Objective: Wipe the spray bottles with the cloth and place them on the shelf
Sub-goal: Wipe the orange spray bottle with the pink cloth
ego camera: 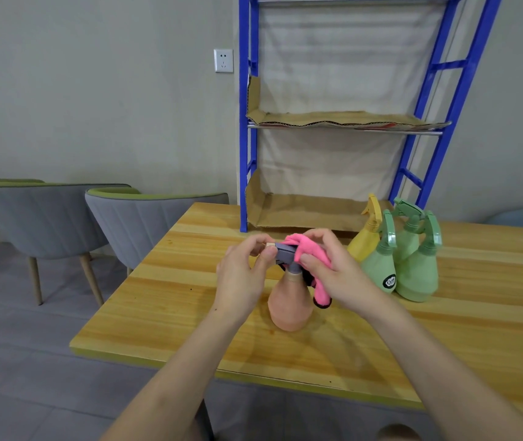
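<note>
Held spray bottle (290, 305): was peach, with a grey head
Cloth (309, 249): was bright pink, black-edged at its hanging end
Yellow bottle (363, 241): was yellow all over
Green bottles (416, 272): were pale green; one bore a black oval label
Surface (190, 300): was striped light wood grain
Shelf (343, 120): was blue-framed, lined with brown cardboard
Chairs (139, 221): were grey, green-trimmed

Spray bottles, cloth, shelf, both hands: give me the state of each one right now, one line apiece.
Peach spray bottle: upright on the table, being wiped.
Pink cloth: draped over its grey sprayer head.
Left hand: pinching the nozzle.
Right hand: pressing the cloth on.
Yellow bottle: upright, waiting.
Three green bottles: upright, clustered, waiting.
Shelf: cardboard-lined, no bottles.
</note>
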The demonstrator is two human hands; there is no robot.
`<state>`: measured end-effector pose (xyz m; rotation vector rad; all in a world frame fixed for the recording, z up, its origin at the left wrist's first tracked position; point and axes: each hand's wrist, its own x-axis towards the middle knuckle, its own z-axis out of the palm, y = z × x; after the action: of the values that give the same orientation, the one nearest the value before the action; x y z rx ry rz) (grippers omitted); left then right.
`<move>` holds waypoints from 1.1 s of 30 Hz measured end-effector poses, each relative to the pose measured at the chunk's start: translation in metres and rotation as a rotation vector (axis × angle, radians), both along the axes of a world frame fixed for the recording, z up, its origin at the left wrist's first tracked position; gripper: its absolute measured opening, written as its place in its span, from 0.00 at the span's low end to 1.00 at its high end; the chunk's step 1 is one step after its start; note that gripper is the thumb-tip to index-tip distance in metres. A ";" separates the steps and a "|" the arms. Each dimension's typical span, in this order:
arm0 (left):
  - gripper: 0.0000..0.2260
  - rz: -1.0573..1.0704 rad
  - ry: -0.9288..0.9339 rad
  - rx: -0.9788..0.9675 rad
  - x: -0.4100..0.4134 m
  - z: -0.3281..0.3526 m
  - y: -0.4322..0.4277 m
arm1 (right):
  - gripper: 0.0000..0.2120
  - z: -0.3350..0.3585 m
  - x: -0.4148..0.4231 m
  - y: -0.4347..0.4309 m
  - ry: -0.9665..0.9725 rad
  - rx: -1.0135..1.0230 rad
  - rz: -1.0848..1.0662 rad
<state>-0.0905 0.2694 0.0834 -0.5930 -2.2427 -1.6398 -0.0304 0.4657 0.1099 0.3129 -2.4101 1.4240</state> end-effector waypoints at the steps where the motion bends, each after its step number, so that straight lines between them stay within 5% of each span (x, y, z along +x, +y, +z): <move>1: 0.10 0.004 0.001 0.002 -0.001 0.000 0.000 | 0.13 -0.001 0.002 0.002 -0.006 -0.025 -0.003; 12: 0.08 0.039 0.022 -0.011 0.007 0.002 0.002 | 0.23 -0.017 0.007 0.000 -0.017 0.139 -0.075; 19: 0.06 0.047 0.037 -0.051 0.007 0.004 0.002 | 0.18 -0.016 0.001 -0.010 -0.012 0.097 -0.198; 25: 0.06 0.063 0.037 -0.051 0.014 0.006 0.002 | 0.18 -0.010 -0.001 -0.033 -0.018 0.287 -0.359; 33: 0.06 0.085 0.027 -0.100 0.013 0.013 0.001 | 0.15 -0.004 0.000 -0.005 -0.088 0.325 -0.160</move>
<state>-0.0777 0.2708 0.0965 -0.5334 -2.3080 -1.4782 -0.0308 0.4605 0.1055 0.1291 -2.6701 0.9962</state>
